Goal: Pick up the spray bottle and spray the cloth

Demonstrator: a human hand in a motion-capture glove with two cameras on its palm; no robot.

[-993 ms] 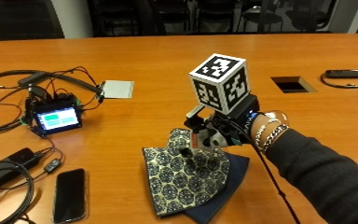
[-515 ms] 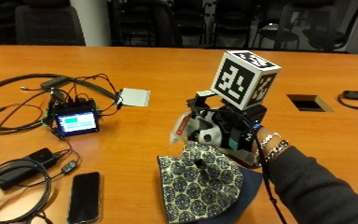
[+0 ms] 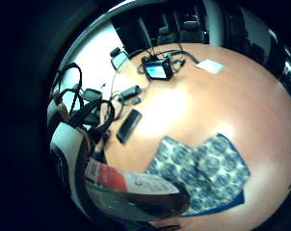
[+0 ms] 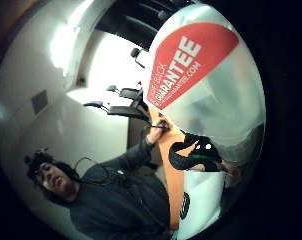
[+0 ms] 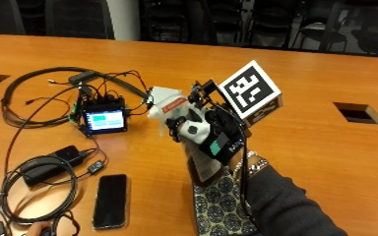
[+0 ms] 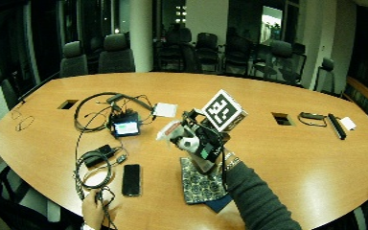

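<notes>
Outside view: the gloved right hand (image 5: pixel 208 132) is curled around the spray bottle (image 5: pixel 189 142), holding it in the air above the table (image 5: pixel 320 88). The bottle has a white spray head, a red-and-white label and a dark lower body. Its long axis stands roughly upright, leaning slightly; the nozzle points toward the small screen device (image 5: pixel 102 119). The patterned cloth (image 5: pixel 222 206) lies flat on the table directly below the bottle, partly hidden by the sleeve. A phone (image 5: pixel 110 200) lies near the cloth.
</notes>
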